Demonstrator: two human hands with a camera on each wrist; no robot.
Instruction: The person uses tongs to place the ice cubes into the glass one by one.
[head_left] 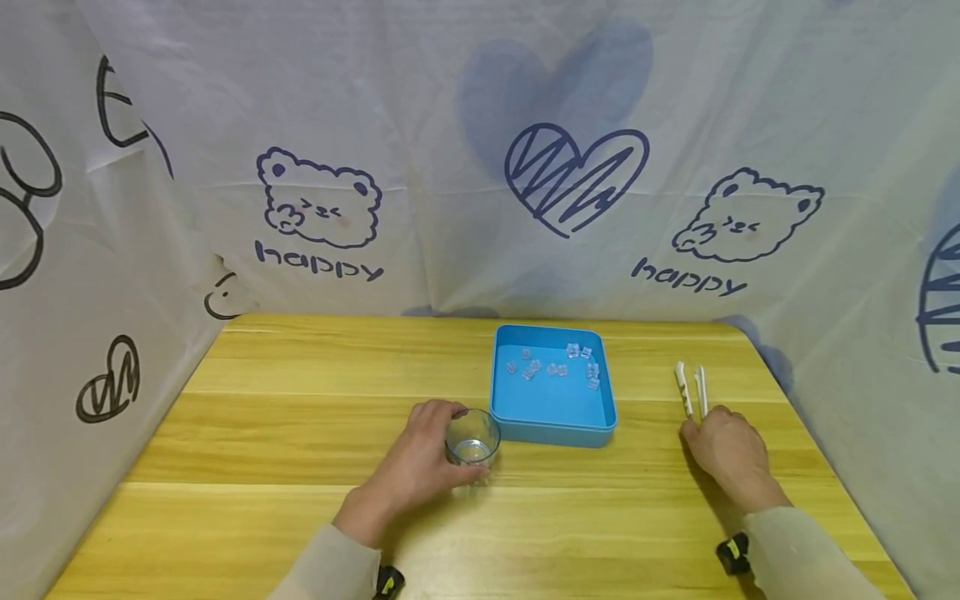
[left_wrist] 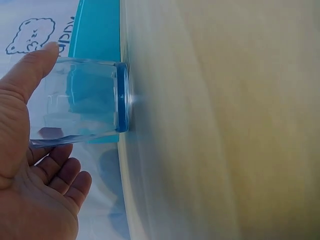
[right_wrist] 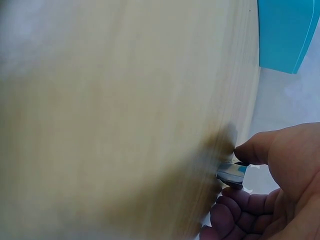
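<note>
A clear drinking glass (head_left: 474, 451) stands upright on the wooden table, just left of the blue tray's near corner. My left hand (head_left: 429, 450) holds it from the left, thumb on the near side and fingers round the far side. In the left wrist view the base of the glass (left_wrist: 121, 97) rests on the tabletop. On the right, my right hand (head_left: 727, 450) pinches the rear end of a pair of tongs between thumb and forefinger. The white arms of the tongs (head_left: 683, 390) point away, spread apart. Their shiny metal end (right_wrist: 231, 175) shows in the right wrist view.
A shallow blue tray (head_left: 555, 433) sits between the hands toward the back, with several small clear cubes (head_left: 573, 350) scattered over its far half. A white printed cloth (head_left: 442, 233) hangs behind the table (head_left: 315, 375) and along both sides.
</note>
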